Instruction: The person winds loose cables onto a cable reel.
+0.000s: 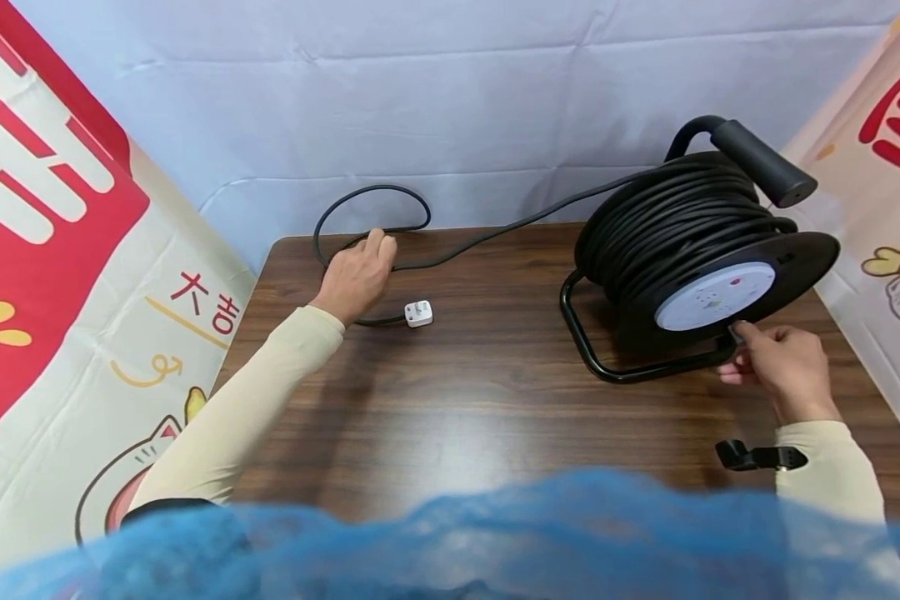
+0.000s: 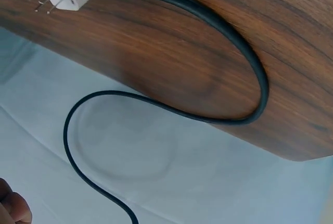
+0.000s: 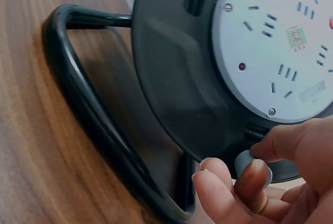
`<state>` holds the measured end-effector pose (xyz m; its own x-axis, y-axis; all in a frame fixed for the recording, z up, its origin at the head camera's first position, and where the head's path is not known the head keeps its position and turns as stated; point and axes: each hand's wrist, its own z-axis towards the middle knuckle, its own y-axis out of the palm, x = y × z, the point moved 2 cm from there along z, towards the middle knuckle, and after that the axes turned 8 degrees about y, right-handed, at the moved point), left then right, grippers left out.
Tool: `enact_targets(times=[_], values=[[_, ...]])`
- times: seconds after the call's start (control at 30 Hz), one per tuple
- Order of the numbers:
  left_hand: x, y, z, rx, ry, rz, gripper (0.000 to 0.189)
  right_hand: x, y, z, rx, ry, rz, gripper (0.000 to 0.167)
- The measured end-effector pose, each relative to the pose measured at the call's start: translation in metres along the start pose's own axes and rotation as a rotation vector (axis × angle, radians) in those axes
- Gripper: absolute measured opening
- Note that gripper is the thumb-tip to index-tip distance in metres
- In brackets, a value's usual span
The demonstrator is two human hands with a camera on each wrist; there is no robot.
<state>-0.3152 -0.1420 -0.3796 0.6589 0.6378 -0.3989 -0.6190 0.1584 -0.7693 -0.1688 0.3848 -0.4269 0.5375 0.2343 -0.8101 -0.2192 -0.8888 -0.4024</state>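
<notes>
A black cable reel [image 1: 667, 242] stands at the table's right, wound with cable, with a white round socket panel [image 3: 270, 41] on its face. My right hand [image 1: 783, 367] pinches a small grey knob [image 3: 253, 168] on the disc's edge between thumb and finger. From the reel, the loose black cable [image 1: 502, 231] runs left to my left hand [image 1: 356, 275], whose curled fingers grip it above the table; the exact grip is hidden from above. Beyond that hand the cable loops round and ends in a white plug [image 1: 418, 313], its metal pins visible in the left wrist view.
The reel has a tubular black stand [image 1: 607, 371] and a thick carrying handle [image 1: 761, 162]. The brown wooden table [image 1: 480, 400] meets a pale cloth backdrop [image 1: 457, 100] behind. Printed cloths [image 1: 187, 217] hang at both sides, and blurred blue material [image 1: 495, 542] covers the near edge.
</notes>
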Motion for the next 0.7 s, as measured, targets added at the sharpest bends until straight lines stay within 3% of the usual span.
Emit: enact_targets(times=[0.17, 0.37, 0.53, 0.7], values=[[0.004, 0.000, 0.004, 0.001, 0.012, -0.001, 0.030, 0.003, 0.003, -0.002, 0.027, -0.030, -0.158, 0.051], [0.007, -0.001, 0.006, -0.015, 0.015, -0.008, 0.029, 0.001, 0.007, -0.006, 0.159, -0.129, -0.428, 0.064], [0.008, -0.001, 0.005, -0.033, 0.018, -0.024, 0.025, -0.001, 0.016, -0.009, 0.244, -0.172, -0.502, 0.062], [0.010, 0.000, 0.006, -0.029, 0.037, -0.026, 0.024, 0.000, 0.022, -0.009, 0.259, -0.166, -0.547, 0.063]])
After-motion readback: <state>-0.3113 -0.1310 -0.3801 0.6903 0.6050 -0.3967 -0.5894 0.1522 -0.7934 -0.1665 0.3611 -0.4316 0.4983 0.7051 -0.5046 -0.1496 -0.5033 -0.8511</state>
